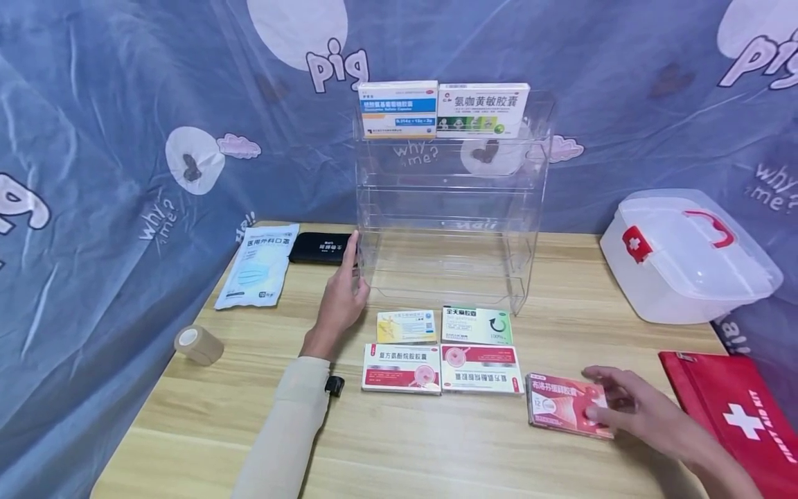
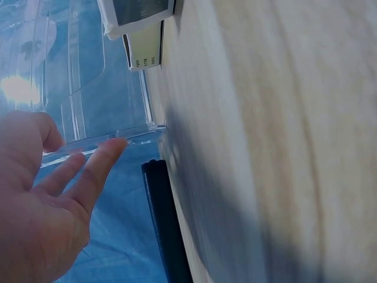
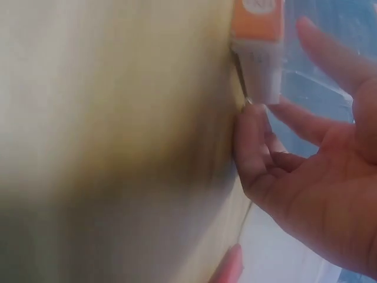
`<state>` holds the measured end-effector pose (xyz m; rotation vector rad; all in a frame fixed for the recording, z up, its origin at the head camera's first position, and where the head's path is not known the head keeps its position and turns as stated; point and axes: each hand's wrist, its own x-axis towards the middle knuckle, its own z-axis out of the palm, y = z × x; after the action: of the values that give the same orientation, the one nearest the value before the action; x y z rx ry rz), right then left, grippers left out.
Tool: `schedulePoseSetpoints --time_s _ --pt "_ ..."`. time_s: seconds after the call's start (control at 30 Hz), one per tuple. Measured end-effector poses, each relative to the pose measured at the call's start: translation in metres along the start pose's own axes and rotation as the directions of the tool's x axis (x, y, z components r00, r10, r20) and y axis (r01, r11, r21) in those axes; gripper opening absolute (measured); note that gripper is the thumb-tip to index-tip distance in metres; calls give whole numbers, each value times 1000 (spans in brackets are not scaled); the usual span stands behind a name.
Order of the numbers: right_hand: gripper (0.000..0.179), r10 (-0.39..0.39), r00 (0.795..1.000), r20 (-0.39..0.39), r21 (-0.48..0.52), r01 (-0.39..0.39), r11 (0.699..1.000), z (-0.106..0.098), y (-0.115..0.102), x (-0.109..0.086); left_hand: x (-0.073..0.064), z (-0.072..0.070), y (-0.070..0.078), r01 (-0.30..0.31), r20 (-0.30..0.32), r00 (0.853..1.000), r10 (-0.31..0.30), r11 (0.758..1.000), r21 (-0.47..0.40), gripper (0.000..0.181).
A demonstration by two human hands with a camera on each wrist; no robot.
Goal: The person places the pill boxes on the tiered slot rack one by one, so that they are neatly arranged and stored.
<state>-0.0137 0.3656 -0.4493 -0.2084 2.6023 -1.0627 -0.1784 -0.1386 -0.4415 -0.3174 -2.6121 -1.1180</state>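
Note:
My left hand (image 1: 339,294) pinches the lower left side panel of a clear tiered rack (image 1: 445,267), thumb and fingers at the panel's edge. Two medicine boxes, one blue-and-white (image 1: 400,109) and one white-and-green (image 1: 483,111), stand on its top tier. My right hand (image 1: 642,409) is at the right end of a red medicine box (image 1: 567,404) on the table. In the right wrist view the thumb stands apart from the orange box (image 3: 257,23), while the other fingers are near its end. Before the rack lie yellow (image 1: 406,326), green (image 1: 476,326) and two red-and-white boxes (image 1: 402,367).
A white first-aid case (image 1: 692,256) stands at the right, with a red first-aid pouch (image 1: 736,409) nearer. Towards the left lie a face mask packet (image 1: 258,267), a black case (image 1: 318,247) and a tan tape roll (image 1: 199,345). Patterned blue cloth (image 1: 125,104) hangs behind.

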Motion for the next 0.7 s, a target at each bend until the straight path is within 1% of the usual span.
schedulePoseSetpoints --time_s 0.1,0.17,0.27,0.3,0.33,0.4,0.5,0.6,0.63,0.7 --pt "61 -105 994 -39 -9 105 994 8 4 -4 0 0 0 -9 -7 1000 9 1000 -2 96" --pt "61 -135 990 -44 -21 134 991 9 7 -5 0 0 0 -14 -8 1000 14 1000 -2 97" --pt "67 -97 995 5 -13 97 995 6 9 -9 0 1 0 -20 -7 1000 20 1000 1 97" --pt "69 -72 997 28 -9 72 997 4 9 -10 0 1 0 -20 -7 1000 20 1000 -1 97" --pt "71 -47 998 47 -6 47 999 3 9 -11 0 1 0 -18 -5 1000 18 1000 -2 98" --pt "71 -25 997 70 11 24 1000 2 9 -13 0 1 1 -18 -8 1000 18 1000 -4 97" --pt "67 -33 999 42 -15 33 999 2 8 -14 0 1 1 -17 -9 1000 17 1000 -15 97" --pt "65 -77 997 -20 -58 76 995 2 6 -13 0 1 1 -14 -6 1000 14 1000 -28 98" --pt "65 -81 996 -43 -84 77 994 1 5 -13 0 0 1 -13 -5 1000 12 999 -32 98" --pt "66 -66 995 -74 -102 58 993 -3 3 -11 0 0 1 -10 -4 1000 10 999 -37 99"
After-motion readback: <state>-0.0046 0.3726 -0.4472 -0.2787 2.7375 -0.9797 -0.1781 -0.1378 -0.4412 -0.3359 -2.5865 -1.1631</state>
